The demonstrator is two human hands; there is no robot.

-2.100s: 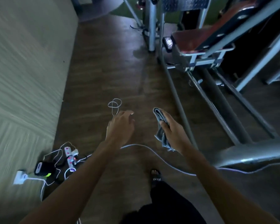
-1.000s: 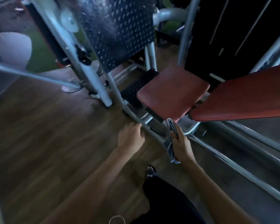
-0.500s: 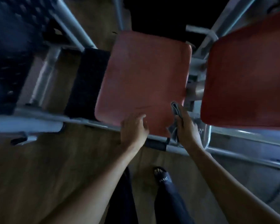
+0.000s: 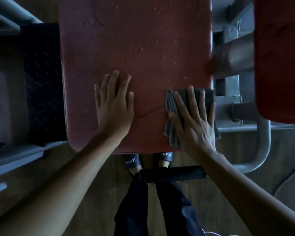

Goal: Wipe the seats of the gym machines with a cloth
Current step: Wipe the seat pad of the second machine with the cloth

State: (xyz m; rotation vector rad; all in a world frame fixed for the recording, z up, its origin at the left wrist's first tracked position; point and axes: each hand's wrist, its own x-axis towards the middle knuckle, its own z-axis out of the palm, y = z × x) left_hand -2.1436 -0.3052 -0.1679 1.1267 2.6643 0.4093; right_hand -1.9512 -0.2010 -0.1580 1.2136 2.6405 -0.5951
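A red padded seat [image 4: 136, 48] of a gym machine fills the upper middle of the head view, seen from straight above. My left hand [image 4: 114, 106] lies flat on its near part with fingers spread and nothing in it. My right hand [image 4: 192, 120] presses flat, fingers spread, on a folded grey cloth [image 4: 172, 106] at the seat's near right corner. The cloth's right edge reaches the seat's right rim, and part of it is hidden under my palm.
A second red pad [image 4: 279, 57] stands to the right, with grey steel frame tubes [image 4: 262, 150] between and below. A black tread plate [image 4: 41, 79] lies left of the seat. A black padded bar [image 4: 175, 173] crosses in front of my legs and sandals above the wooden floor.
I have stepped up close over the seat. Both hands moved from its near edge onto its surface; the left flattened out and the right spread the cloth under its palm.
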